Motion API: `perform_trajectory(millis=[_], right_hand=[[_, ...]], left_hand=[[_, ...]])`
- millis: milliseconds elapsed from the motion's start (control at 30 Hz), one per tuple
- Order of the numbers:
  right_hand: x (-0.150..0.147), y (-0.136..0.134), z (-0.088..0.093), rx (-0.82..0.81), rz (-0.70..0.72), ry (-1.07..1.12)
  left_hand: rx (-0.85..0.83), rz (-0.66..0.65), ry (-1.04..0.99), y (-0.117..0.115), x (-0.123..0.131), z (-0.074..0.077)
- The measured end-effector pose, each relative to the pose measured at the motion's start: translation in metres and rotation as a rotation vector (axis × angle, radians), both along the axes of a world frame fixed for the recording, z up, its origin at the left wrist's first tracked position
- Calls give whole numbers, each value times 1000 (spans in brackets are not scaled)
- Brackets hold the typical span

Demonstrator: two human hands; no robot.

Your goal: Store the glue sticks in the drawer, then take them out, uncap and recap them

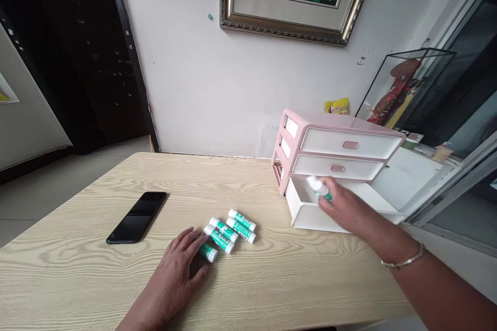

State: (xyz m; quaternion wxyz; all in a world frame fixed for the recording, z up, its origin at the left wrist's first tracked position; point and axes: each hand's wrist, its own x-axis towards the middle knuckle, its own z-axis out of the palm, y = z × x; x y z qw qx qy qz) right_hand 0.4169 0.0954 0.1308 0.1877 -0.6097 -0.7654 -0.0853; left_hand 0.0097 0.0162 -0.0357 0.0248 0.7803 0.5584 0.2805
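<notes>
My right hand (338, 202) grips a white-and-green glue stick (317, 186) over the pulled-out bottom drawer (318, 220) of a small pink-and-white drawer unit (345, 123). Motion blurs the glue stick a little. On the wooden table, my left hand (180, 264) rests with its fingers apart, touching the nearest glue stick (208, 252) of a group. Beside that one lie several more glue sticks (219, 239), side by side with green labels and white caps. My left fingers partly cover the nearest stick. Most of the drawer's inside is hidden by my right hand and arm.
A black phone (136, 217) lies on the left of the table (97, 274). The drawer unit stands at the back right near the wall, with a yellow packet (337, 106) behind it. A glass case (404, 85) is beyond, by the window.
</notes>
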Motion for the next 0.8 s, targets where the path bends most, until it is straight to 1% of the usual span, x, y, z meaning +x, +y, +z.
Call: perform_trajectory(millis=[33,67,167,233,333,467,600,700,800], right_hand=[[-16,-16,-5,-33,40,-5],[-33,-31,-11,-103,116,-18],[-77,-64,-31,-297,393,-73],[-99,-74,-43,-336,530,-130],[-122,-75,-62,-289,636,-208],[-135,-66,-87,-177,673,-228],[-136,-64,-106,-146,646,-122],[-133,-70,-111,-169,627,-39],[-129,-80,-109,-205,613,44]], left_hand=[[-1,1,0,0,0,1],[-2,2,1,-1,0,1],[-4,4,12,-1,1,2],[-4,0,21,-2,1,2],[4,-9,28,-2,1,4],[37,-16,18,0,-1,3],[37,-29,5,2,-2,1],[25,-32,-11,1,-2,2],[25,-32,-28,-1,-2,5]])
